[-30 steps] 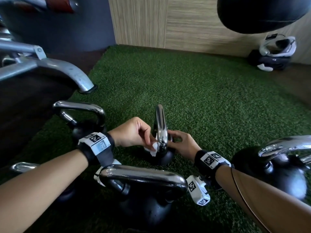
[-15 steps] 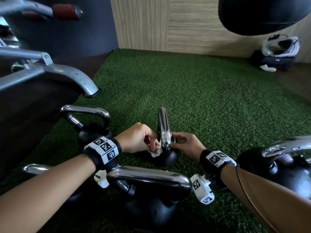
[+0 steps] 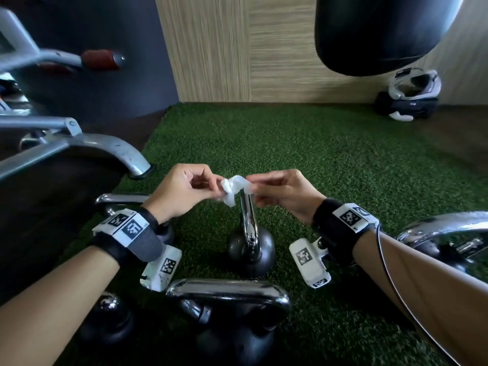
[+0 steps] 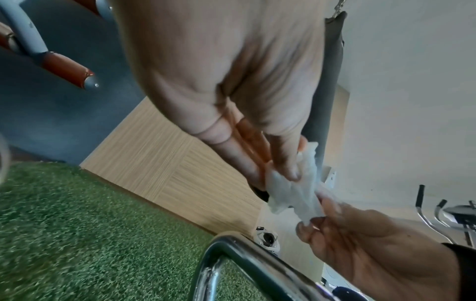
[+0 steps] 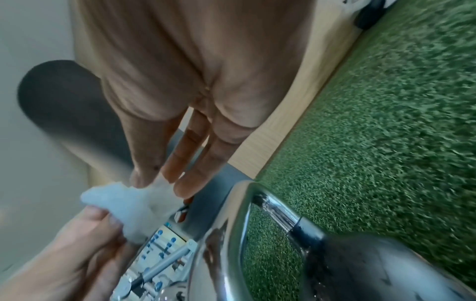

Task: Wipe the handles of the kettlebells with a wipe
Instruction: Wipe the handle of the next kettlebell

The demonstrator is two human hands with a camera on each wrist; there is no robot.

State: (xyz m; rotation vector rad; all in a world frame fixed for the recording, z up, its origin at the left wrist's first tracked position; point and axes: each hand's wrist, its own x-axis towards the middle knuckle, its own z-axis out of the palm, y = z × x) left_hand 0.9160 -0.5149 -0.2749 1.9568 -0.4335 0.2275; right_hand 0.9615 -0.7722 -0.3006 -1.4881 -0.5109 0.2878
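Two hands hold one crumpled white wipe point(image 3: 233, 190) above the chrome handle point(image 3: 248, 215) of the small central kettlebell point(image 3: 252, 250), which stands on the green turf point(image 3: 303, 154). Left hand point(image 3: 179, 194), at 9 o'clock of the wipe: thumb and fingers point(image 4: 285, 163) pinch its left end, remaining fingers curled. Right hand point(image 3: 284, 192), at 3 o'clock: fingers point(image 5: 195, 169) extend close together, and thumb and fingertips pinch the wipe's right end. In the head view the wipe sits just over the top of the handle; contact between the two cannot be told. In the left wrist view the wipe point(image 4: 296, 195) spans between both hands, clear of the handle point(image 4: 247, 258) below it.

Further kettlebells surround the central one: a large one point(image 3: 232, 313) at 6 o'clock, one point(image 3: 446, 239) at 3 o'clock near the right edge, one point(image 3: 124, 200) at 9 o'clock partly hidden behind the left wrist, and one point(image 3: 105, 323) at 7 o'clock. Grey machine frame point(image 3: 79, 146) at 10 o'clock. Black punching bag point(image 3: 383, 30) at 1 o'clock, hanging above the turf. Black-and-white headgear point(image 3: 409, 96) at 2 o'clock, near the wood-panel wall point(image 3: 237, 48).
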